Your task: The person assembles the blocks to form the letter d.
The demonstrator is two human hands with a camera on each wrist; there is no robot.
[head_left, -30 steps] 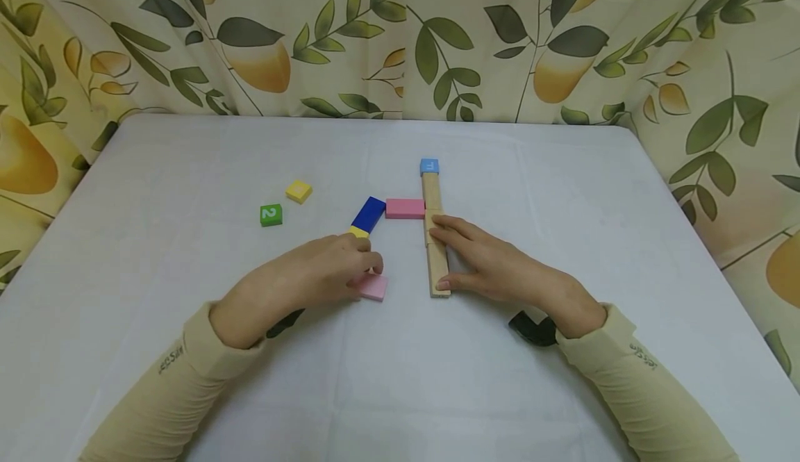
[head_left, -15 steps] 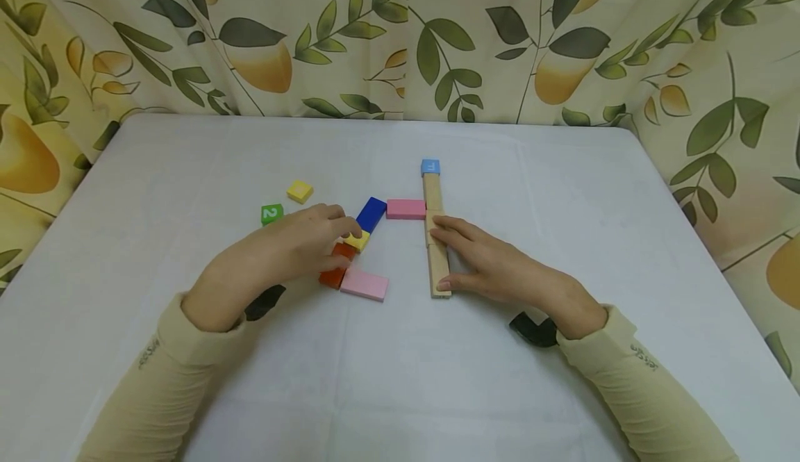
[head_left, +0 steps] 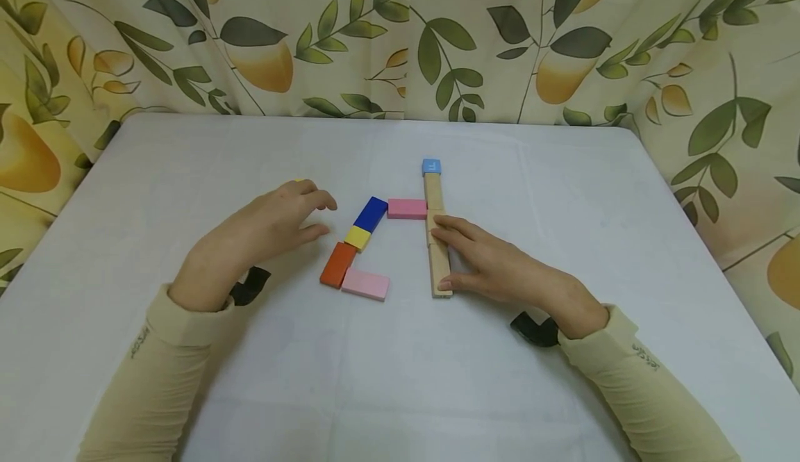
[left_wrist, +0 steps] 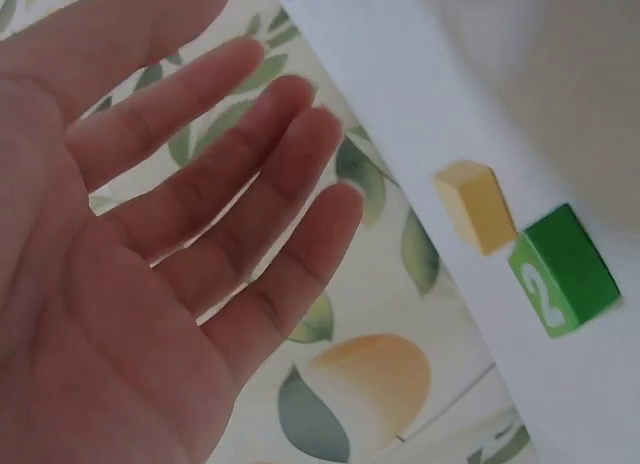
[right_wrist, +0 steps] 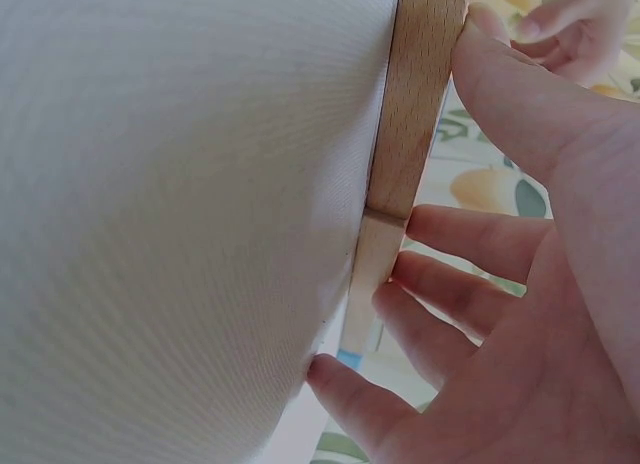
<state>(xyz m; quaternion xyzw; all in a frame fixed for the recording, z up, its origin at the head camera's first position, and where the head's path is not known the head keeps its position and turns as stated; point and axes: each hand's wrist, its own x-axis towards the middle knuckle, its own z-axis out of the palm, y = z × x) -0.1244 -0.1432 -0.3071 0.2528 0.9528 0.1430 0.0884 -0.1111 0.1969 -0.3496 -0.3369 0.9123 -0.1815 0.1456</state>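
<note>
My left hand (head_left: 265,215) hovers left of the block outline, fingers spread and holding nothing. Beneath it, the green block marked 2 (left_wrist: 565,269) and a yellow block (left_wrist: 475,206) show in the left wrist view; in the head view the hand hides nearly all of them. My right hand (head_left: 496,260) rests its fingertips and thumb against a column of wooden blocks (head_left: 440,267), topped by a light blue block (head_left: 431,166). A pink block (head_left: 407,209) joins the column's left side. From it run a dark blue block (head_left: 371,215), yellow block (head_left: 357,237), orange-red block (head_left: 337,265) and light pink block (head_left: 365,285).
A white cloth covers the table (head_left: 400,378). Behind and beside it hangs a leaf-and-fruit patterned curtain (head_left: 350,38). Dark straps (head_left: 534,328) sit at both wrists.
My left hand has left the light pink block, passed over the yellow and orange-red blocks, and moved up and left over the green block. My right hand has stayed in place.
</note>
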